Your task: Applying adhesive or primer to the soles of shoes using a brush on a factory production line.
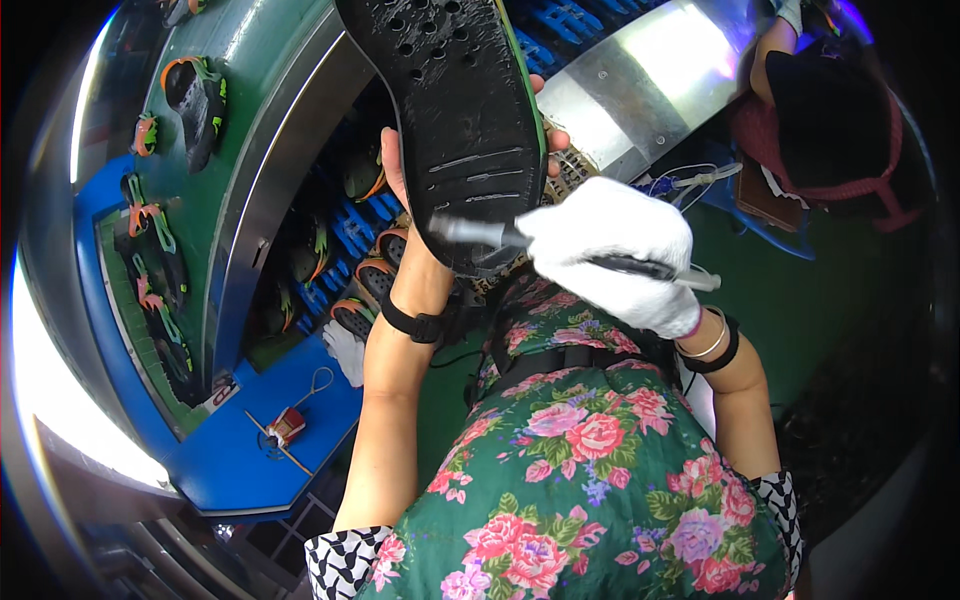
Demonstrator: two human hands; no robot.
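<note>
A black shoe sole (470,130), with small round holes toward its far end and wet-looking streaks across its surface, lies over my bare left hand (394,168). The fingers of that hand show at both edges of the sole, wrapped round it from beneath; the palm is hidden. In a white glove, my right hand (610,245) is closed round a slim brush (480,232). Its pale, blurred tip is over the near, rounded end of the sole, and I cannot tell whether it touches. The brush's back end sticks out past the glove.
On the left, a green conveyor belt (250,40) carries several shoe parts, including a black shoe (195,110). More shoes (375,280) sit on a blue rack below. A blue ledge (240,460) holds a small red object (286,427). A metal machine surface (640,80) and another person (775,60) are at upper right.
</note>
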